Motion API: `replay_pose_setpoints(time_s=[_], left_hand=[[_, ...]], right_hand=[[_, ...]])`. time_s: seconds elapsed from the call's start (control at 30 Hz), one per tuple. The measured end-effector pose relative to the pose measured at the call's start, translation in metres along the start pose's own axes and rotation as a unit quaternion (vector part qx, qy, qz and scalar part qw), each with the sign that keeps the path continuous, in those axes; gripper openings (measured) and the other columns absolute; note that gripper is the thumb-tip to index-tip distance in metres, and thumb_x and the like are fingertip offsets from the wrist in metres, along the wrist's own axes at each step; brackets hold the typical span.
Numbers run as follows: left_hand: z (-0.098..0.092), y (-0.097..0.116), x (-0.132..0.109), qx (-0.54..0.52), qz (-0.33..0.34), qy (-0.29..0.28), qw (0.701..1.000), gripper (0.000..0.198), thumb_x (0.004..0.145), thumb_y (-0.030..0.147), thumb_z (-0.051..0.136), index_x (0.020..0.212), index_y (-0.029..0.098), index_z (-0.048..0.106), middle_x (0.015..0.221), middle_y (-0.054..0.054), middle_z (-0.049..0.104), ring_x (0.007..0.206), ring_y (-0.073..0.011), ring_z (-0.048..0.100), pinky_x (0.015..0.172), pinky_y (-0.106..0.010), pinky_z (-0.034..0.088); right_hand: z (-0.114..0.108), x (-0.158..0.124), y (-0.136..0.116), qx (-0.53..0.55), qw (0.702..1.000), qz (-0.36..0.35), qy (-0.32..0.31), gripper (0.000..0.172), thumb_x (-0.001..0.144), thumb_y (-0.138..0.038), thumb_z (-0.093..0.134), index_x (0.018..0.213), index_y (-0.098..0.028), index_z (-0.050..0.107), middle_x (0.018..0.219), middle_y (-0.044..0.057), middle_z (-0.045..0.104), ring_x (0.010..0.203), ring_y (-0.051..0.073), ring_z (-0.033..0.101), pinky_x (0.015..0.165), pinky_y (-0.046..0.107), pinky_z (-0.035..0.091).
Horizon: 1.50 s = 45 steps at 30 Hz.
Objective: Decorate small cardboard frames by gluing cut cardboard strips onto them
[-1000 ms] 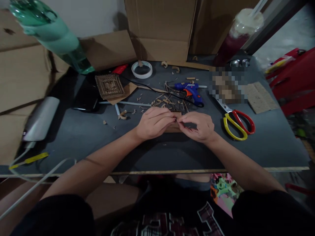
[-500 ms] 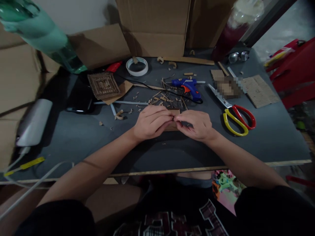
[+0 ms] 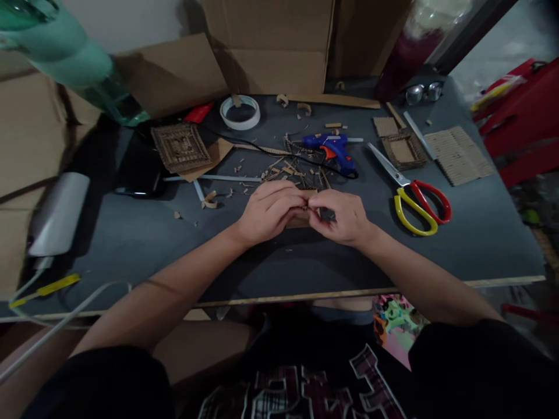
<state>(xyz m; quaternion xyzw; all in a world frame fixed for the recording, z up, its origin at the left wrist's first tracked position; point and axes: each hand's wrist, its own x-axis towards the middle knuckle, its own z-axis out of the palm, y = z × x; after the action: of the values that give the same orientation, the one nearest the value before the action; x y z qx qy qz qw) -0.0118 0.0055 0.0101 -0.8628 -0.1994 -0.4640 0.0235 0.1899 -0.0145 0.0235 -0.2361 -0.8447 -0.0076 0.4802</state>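
Observation:
A small brown cardboard piece (image 3: 297, 222) lies on the dark table under my fingers, largely covered by them. My left hand (image 3: 271, 212) rests over its left side with the fingers bent inward. From the right, my right hand (image 3: 338, 216) pinches at the piece with thumb and forefinger. The fingertips of both hands meet at one spot, and the small bit between them is too hidden to make out. Just beyond the hands lie scattered cardboard scraps (image 3: 286, 170) and a blue glue gun (image 3: 325, 145) with an orange trigger.
Scissors (image 3: 421, 206) with red and yellow handles lie to the right, near a small cardboard tray (image 3: 395, 161) and a corrugated sheet (image 3: 460, 156). A tape roll (image 3: 225, 116), a woven-looking cardboard square (image 3: 181, 146), a green bottle (image 3: 87, 70) and a white power bank (image 3: 61, 215) stand or lie leftward.
The view has shifted slightly, so everything sits a little higher and further left. Both hands stay together at the cardboard piece, with only a slight shift of the right fingers.

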Motion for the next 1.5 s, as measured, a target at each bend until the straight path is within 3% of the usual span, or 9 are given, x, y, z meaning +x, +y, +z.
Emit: replay_pose_setpoints(time_s=[0.1,0.43,0.7,0.93,1.13,1.27,1.37,1.5], left_hand=[[0.002,0.0,0.001,-0.021,-0.016,0.012,1.0,0.007,0.097,0.024,0.056,0.098,0.019,0.062,0.095,-0.004,0.077,0.097,-0.0163,0.069,0.088,-0.029,0.054],[0.004,0.001,0.003,-0.018,-0.027,0.037,0.999,0.009,0.099,0.027,0.056,0.096,0.021,0.061,0.093,-0.001,0.078,0.095,-0.0151,0.071,0.088,-0.029,0.056],[0.004,0.0,0.001,-0.029,-0.027,0.025,0.999,0.008,0.099,0.027,0.056,0.099,0.021,0.062,0.096,-0.001,0.078,0.098,-0.0146,0.07,0.091,-0.029,0.054],[0.005,-0.002,-0.003,0.006,-0.052,-0.012,0.999,0.024,0.102,0.037,0.048,0.095,0.021,0.065,0.091,-0.003,0.077,0.097,-0.0161,0.07,0.087,-0.032,0.055],[0.005,-0.002,-0.003,-0.015,-0.048,-0.004,0.999,0.018,0.102,0.033,0.051,0.097,0.021,0.064,0.095,-0.002,0.077,0.099,-0.0158,0.069,0.089,-0.031,0.054],[0.006,-0.003,-0.003,-0.005,-0.032,0.012,0.999,0.013,0.099,0.031,0.055,0.096,0.02,0.063,0.093,-0.002,0.077,0.097,-0.0162,0.07,0.085,-0.03,0.055],[0.007,-0.003,-0.004,-0.001,-0.042,-0.007,0.999,0.015,0.099,0.032,0.055,0.095,0.021,0.063,0.092,-0.003,0.076,0.098,-0.0169,0.071,0.086,-0.031,0.055],[0.008,-0.004,-0.003,-0.033,-0.045,-0.004,0.998,0.015,0.1,0.032,0.053,0.096,0.02,0.062,0.092,-0.003,0.075,0.097,-0.0167,0.069,0.088,-0.03,0.054]], right_hand=[[0.001,-0.002,0.0,0.024,0.999,0.02,0.026,0.037,0.086,-0.012,0.064,0.12,-0.024,0.056,0.094,0.002,0.076,0.085,0.015,0.075,0.073,0.026,0.061],[-0.001,-0.004,0.002,0.057,0.998,0.035,0.01,0.033,0.089,-0.009,0.06,0.116,-0.027,0.052,0.094,0.003,0.076,0.09,0.018,0.075,0.074,0.032,0.064],[0.001,-0.006,0.004,0.058,0.998,0.036,0.014,0.033,0.089,-0.009,0.059,0.116,-0.028,0.053,0.095,0.001,0.076,0.089,0.016,0.075,0.077,0.03,0.062],[0.0,-0.002,0.003,0.014,1.0,0.013,0.0,0.032,0.09,-0.009,0.056,0.115,-0.028,0.051,0.093,0.002,0.076,0.087,0.017,0.075,0.073,0.032,0.063],[-0.002,0.001,0.002,-0.013,1.0,0.009,-0.008,0.031,0.091,-0.009,0.056,0.114,-0.029,0.052,0.09,0.001,0.075,0.083,0.016,0.073,0.071,0.03,0.062],[-0.001,-0.001,0.006,-0.025,0.999,0.003,-0.028,0.025,0.095,-0.015,0.052,0.115,-0.03,0.052,0.093,0.0,0.074,0.082,0.016,0.071,0.072,0.031,0.059],[0.002,-0.003,0.01,-0.013,0.999,0.012,-0.047,0.017,0.1,-0.019,0.045,0.113,-0.027,0.053,0.091,0.001,0.072,0.081,0.016,0.069,0.072,0.033,0.057],[0.005,-0.002,0.012,0.006,0.999,0.014,-0.035,0.012,0.103,-0.021,0.042,0.108,-0.025,0.052,0.087,0.0,0.069,0.078,0.014,0.066,0.073,0.031,0.054]])
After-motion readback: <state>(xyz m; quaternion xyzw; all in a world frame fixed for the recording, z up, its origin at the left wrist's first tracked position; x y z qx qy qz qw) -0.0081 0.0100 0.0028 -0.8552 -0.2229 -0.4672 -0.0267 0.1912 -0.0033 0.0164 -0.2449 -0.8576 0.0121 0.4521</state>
